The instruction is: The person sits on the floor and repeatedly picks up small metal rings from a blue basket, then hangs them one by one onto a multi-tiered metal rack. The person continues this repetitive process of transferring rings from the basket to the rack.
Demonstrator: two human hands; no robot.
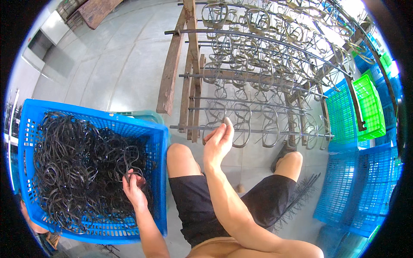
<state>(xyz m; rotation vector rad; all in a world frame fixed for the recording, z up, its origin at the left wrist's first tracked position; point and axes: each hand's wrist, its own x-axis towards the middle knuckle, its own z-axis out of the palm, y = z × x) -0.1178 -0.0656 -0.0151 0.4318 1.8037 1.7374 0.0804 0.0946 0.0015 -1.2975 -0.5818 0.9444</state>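
On the left, my left hand [135, 191] is inside the blue plastic basket [96, 112], its fingers closed on a dark loop-shaped piece [138, 158]. A tangled heap of glossy black loop-shaped pieces [71, 167] fills much of that basket. My right hand [219, 143] is raised at the near metal rod [258, 130], by the leftmost of the thin loop-shaped pieces hanging there. Its fingers overlap that piece; whether they grip it is hidden. A grey covering [227, 121] sits on one fingertip. Another hanging loop [242, 143] is just right of this hand.
A wooden rack [167, 87] ahead carries several rods crowded with hanging loops. Blue crates [342, 183] and a bright green crate [371, 109] stand at the right. A bristly bundle of rods [298, 196] lies beside my leg. At the far left is a wooden bench [96, 13].
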